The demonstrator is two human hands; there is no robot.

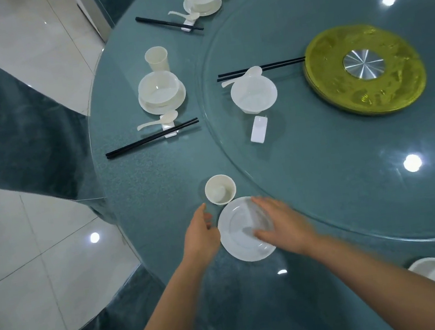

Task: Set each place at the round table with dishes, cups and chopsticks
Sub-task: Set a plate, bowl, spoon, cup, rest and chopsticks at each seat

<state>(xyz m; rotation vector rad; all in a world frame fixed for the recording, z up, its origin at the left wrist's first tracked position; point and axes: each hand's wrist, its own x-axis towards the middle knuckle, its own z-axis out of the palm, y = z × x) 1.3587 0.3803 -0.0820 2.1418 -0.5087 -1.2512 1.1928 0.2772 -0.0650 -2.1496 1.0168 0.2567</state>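
No writing or brand shows on anything here. On the round teal glass-topped surface point(156, 173) two places at the left edge are laid: each has one pale plastic cup, one white bowl on a saucer, one white spoon and one pair of black chopsticks on a white rest. The nearer set's cup point(157, 59) stands just beyond its bowl point(159, 90), with the chopsticks point(152, 138) just below them.

At the near edge the left hand point(200, 237) lies with fingers relaxed and spread, its grip holding nothing, fingertips just beside the rim of the flat white round plate point(238, 248). A third pale cup point(220, 189) stands upright touching the plate's far rim. The right hand point(279, 226) is blurred, fingers straight, lying flat over the plate's right half.

On the clear glass turntable point(323, 178) wait a loose white bowl point(254, 95), a spoon point(246, 74), a chopstick pair point(275, 65) and one white rest point(259, 129). Further right sits a gold disc point(339, 88) with a steel hub.
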